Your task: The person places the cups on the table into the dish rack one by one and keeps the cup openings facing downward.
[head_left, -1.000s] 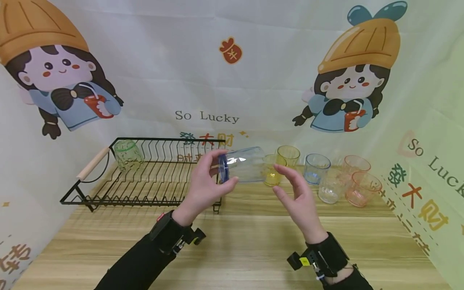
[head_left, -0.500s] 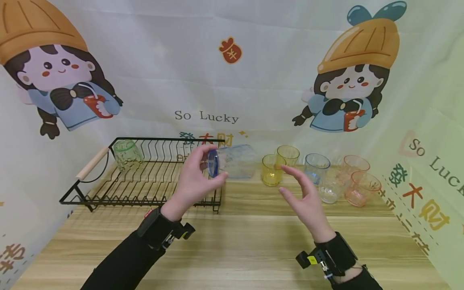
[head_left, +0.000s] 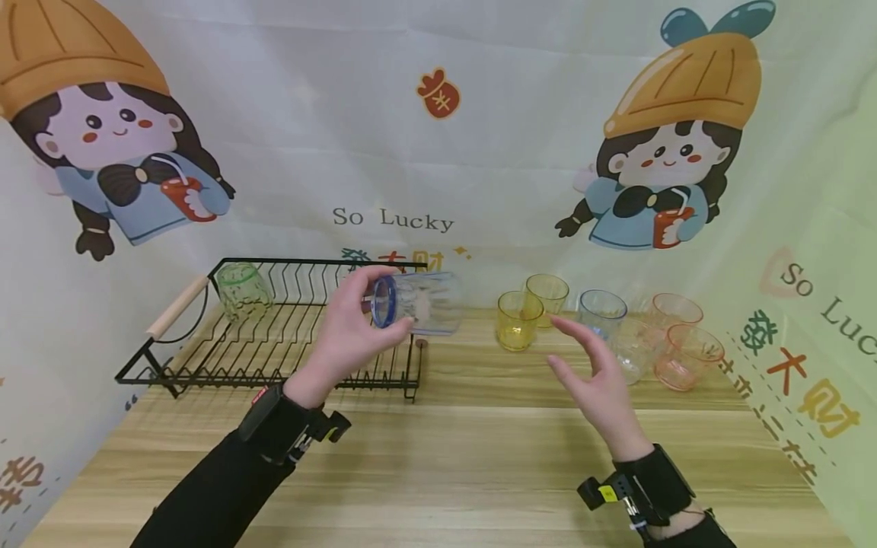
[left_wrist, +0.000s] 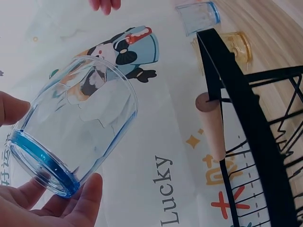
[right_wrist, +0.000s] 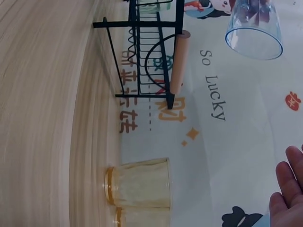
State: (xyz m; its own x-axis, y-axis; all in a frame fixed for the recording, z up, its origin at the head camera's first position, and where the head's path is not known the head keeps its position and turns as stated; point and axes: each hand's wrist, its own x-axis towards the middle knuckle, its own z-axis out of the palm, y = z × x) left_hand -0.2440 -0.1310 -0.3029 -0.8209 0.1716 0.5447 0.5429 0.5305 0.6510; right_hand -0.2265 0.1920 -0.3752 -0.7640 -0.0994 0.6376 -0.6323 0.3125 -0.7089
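My left hand (head_left: 349, 323) grips a clear blue drinking glass (head_left: 428, 303) by its thick blue base, above the rack's right end. The glass lies on its side in the air, mouth to the right. In the left wrist view, thumb and fingers close round the base of the glass (left_wrist: 75, 118). My right hand (head_left: 603, 384) is raised over the table on the right, holding nothing, thumb and fingers apart. Nearest to it are two yellow glasses (head_left: 517, 331) and a blue-rimmed glass (head_left: 601, 308).
A black wire dish rack (head_left: 274, 380) with wooden handles stands at the left back, a green glass (head_left: 243, 291) tipped in its far left corner. Beyond the right hand stand a clear glass (head_left: 633, 350) and two pink glasses (head_left: 688, 361). A printed cloth (head_left: 507, 152) hangs behind the wooden table (head_left: 466, 472).
My left hand has carried the glass leftward, from in front of the yellow glasses to over the rack's right end. My right hand has drawn off to the right and slightly down.
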